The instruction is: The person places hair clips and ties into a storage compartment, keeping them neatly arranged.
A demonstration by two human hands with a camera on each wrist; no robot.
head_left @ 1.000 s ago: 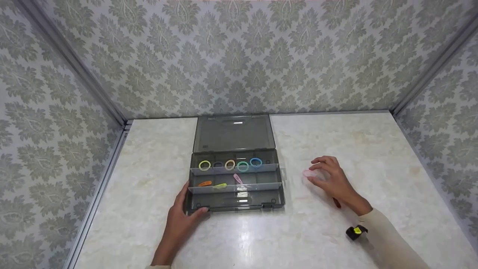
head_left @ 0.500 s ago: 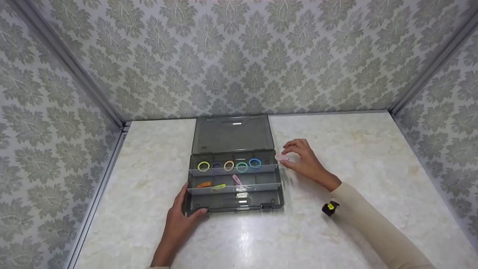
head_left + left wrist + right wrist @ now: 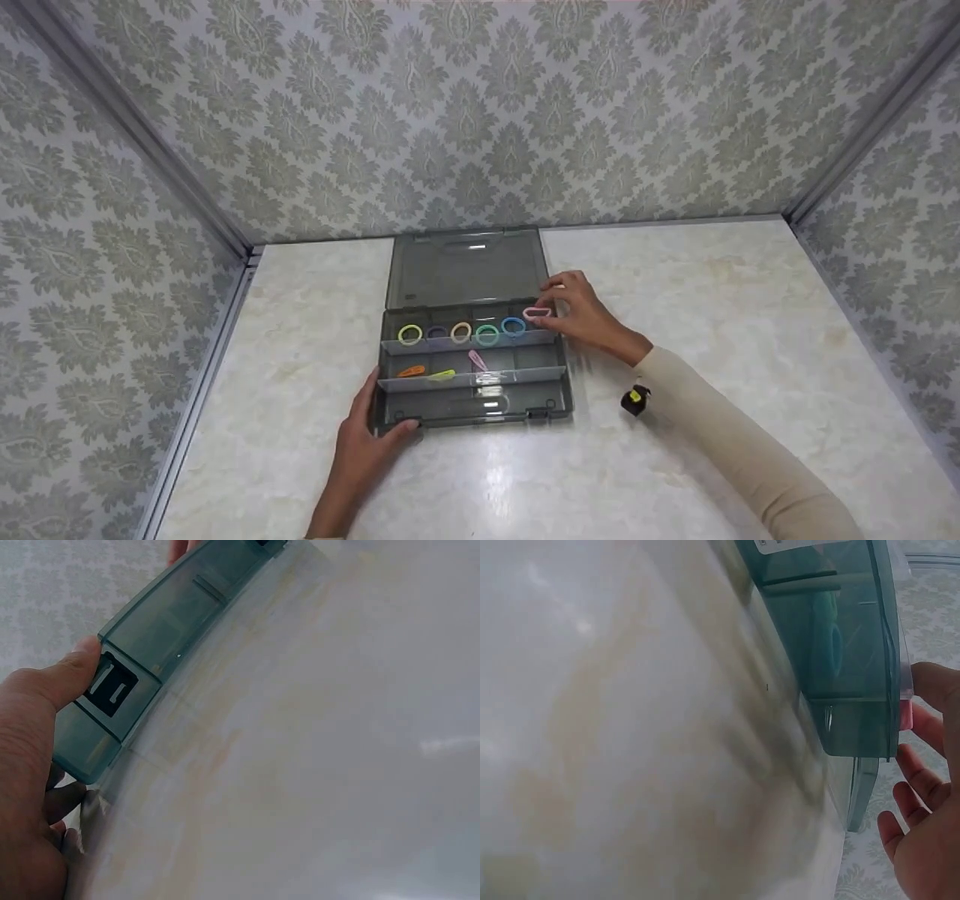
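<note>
A grey see-through divider box (image 3: 442, 412) lies on the table with its lid (image 3: 469, 270) tilted back. My left hand (image 3: 358, 450) grips its front left corner, thumb on the front wall (image 3: 150, 637). Between thumb and finger, my right hand (image 3: 585, 315) pinches a pink hair tie (image 3: 527, 313) over the right end of the back compartment. Standing in that compartment are a yellow hair tie (image 3: 400, 334), a blue one (image 3: 503, 325) and several others. The middle compartment holds an orange hair clip (image 3: 411, 370), a yellow clip (image 3: 442, 374) and a pink clip (image 3: 478, 361).
The front compartment shows only bare plastic and reflections. A small black device (image 3: 635, 401) with a yellow patch sits by the right forearm. Patterned walls (image 3: 510, 112) rise behind the marbled table (image 3: 720, 322) and on both sides.
From the table at the right, my right hand has carried the pink hair tie left to the box's back compartment. My left hand keeps its grip on the corner.
</note>
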